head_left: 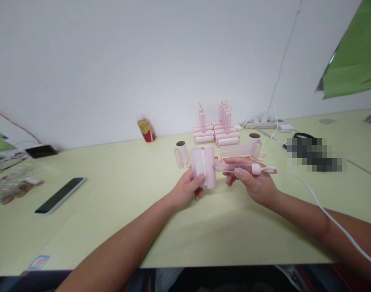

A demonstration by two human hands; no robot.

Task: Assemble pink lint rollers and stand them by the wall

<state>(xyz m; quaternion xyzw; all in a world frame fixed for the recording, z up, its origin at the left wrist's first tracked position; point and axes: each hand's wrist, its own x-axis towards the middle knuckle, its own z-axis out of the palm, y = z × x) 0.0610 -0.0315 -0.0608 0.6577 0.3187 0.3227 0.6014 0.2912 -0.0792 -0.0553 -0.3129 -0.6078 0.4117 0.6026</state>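
My left hand [188,187] grips the pink case of a lint roller [210,166], its thumb across the white strip in front. The clear pink handle [234,167], with a loop at its end, is held lengthwise in my right hand [256,184]. The handle's tip meets the case's right side; whether it is locked in I cannot tell. Just behind my left hand stands a white paper roll [182,150] with a loose pink handle [178,159] leaning on it. Beyond my right hand are a pink cover [235,151] and another paper roll [252,142].
Several lint rollers [228,138] with upright handles stand by the wall. A red and yellow packet [146,129] is left of them. A phone [61,195] lies at left, a power strip [261,125] at the back right. A white cable [317,202] crosses over my right forearm.
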